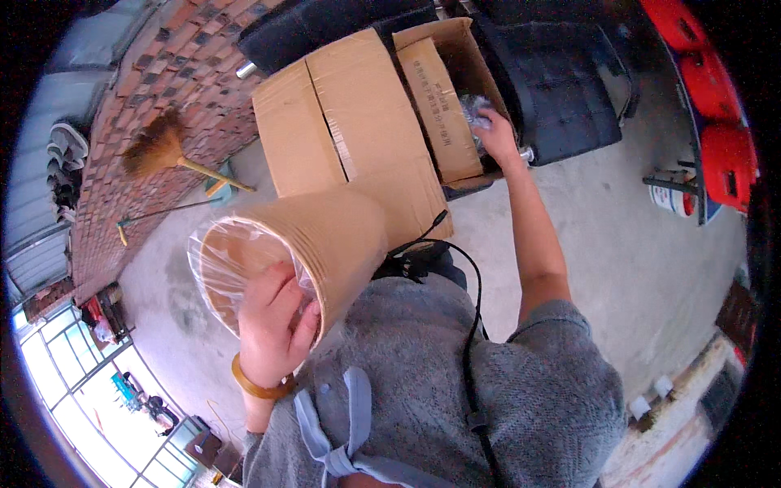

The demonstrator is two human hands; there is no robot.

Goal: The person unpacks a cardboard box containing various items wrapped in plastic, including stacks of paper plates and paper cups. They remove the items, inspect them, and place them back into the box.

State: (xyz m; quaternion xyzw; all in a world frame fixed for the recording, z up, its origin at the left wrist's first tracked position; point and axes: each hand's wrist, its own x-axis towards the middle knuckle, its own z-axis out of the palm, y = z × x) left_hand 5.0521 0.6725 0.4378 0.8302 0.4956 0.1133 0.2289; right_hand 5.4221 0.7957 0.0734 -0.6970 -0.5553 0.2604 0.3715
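Holding a stack of brown paper bowls (342,236) in a clear film sleeve (198,259), just toward nine o'clock from the middle of the view. Slanting along its long axis from an open mouth at eight o'clock to a far end at two, below the open cardboard box (431,37) at one o'clock. Gripping the mouth with the left hand (277,321), with fingers bent inside the rim; far nearer with this one, in contact, than with the right hand (495,134), well apart at one to two o'clock. Lying toward eight o'clock as measured from that right hand. Bent at the fingers there, against crumpled clear plastic (472,106) inside the box; cannot tell whether pinching it. Printed in dark characters along the inner flap (443,122), in lines following its length, left uncopied here. Marked also by a pale striped strip (340,154) beside the seam at eleven o'clock, too small to read. No brand to be made out anywhere, nor any lettering on the bowls.
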